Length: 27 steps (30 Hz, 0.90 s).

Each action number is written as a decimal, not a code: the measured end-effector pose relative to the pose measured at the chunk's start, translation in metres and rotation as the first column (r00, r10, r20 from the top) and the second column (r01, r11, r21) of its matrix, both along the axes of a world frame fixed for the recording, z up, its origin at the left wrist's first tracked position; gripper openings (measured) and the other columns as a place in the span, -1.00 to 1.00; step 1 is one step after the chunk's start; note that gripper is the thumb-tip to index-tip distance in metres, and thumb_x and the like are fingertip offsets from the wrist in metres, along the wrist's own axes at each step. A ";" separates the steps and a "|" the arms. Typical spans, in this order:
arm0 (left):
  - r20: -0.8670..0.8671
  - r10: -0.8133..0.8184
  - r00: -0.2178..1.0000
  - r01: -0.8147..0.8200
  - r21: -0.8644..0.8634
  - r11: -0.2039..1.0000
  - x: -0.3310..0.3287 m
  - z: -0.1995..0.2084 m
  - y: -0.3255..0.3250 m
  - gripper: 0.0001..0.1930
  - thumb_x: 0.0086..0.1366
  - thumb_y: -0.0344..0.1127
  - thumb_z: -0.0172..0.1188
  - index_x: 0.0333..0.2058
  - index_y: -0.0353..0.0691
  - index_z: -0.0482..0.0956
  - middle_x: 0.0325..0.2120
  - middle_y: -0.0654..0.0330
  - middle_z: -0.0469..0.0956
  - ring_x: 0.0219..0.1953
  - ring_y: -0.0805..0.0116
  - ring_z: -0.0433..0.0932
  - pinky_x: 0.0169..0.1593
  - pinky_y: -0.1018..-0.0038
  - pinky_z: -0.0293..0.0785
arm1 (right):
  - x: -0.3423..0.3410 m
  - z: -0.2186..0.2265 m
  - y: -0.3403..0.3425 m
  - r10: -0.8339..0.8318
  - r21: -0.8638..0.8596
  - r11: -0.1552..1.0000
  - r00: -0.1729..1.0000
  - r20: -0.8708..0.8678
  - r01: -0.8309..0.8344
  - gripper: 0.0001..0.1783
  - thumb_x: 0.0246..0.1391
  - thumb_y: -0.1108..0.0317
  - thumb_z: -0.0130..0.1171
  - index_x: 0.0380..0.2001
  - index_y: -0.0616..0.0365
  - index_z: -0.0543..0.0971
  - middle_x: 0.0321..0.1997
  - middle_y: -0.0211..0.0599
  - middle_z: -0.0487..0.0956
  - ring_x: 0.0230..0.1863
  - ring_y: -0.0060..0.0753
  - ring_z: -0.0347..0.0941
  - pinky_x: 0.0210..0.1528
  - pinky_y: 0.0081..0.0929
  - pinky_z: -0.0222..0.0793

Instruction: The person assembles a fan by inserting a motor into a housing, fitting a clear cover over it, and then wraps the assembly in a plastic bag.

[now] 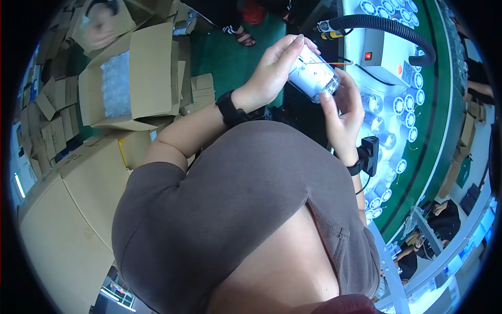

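A clear plastic cylinder with a white part inside (312, 77) is held tilted in front of my body. Thin red and yellow wires run out from it to the right, ending in a small pale connector. My left hand (269, 70) is closed around its upper left side, the thumb lying along it. At its lower right end, my right hand (344, 110) grips it between thumb and fingers. What the fingers touch on the far side is hidden. A black band sits on each wrist, and the right one carries a black box-shaped device.
On the right, a white worktop holds several similar clear cylinders (373, 103), beside a green belt (405, 201). A grey box with a red switch (386, 60) and a black corrugated hose (389, 22) stand there. Left are an open carton (151, 73) and another person's hand (98, 32).
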<state>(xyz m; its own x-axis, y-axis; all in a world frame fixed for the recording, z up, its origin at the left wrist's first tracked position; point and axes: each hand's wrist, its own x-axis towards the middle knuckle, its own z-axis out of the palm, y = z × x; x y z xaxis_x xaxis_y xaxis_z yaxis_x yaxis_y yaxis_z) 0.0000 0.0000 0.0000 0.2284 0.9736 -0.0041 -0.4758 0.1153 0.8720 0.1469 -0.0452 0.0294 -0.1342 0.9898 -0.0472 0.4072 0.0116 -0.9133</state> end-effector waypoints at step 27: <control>-0.214 -0.012 0.977 0.049 0.169 0.984 0.003 0.004 0.000 -0.61 0.29 -0.11 -0.40 -0.19 -0.22 0.35 -0.23 0.14 0.40 -0.13 0.36 0.40 -0.07 0.52 0.33 | -0.001 -0.008 0.001 -0.061 0.104 0.990 0.954 -0.294 0.096 -0.51 -0.13 0.34 0.14 -0.08 0.26 0.32 -0.13 -0.14 0.34 -0.12 -0.36 0.33 -0.25 -0.56 0.40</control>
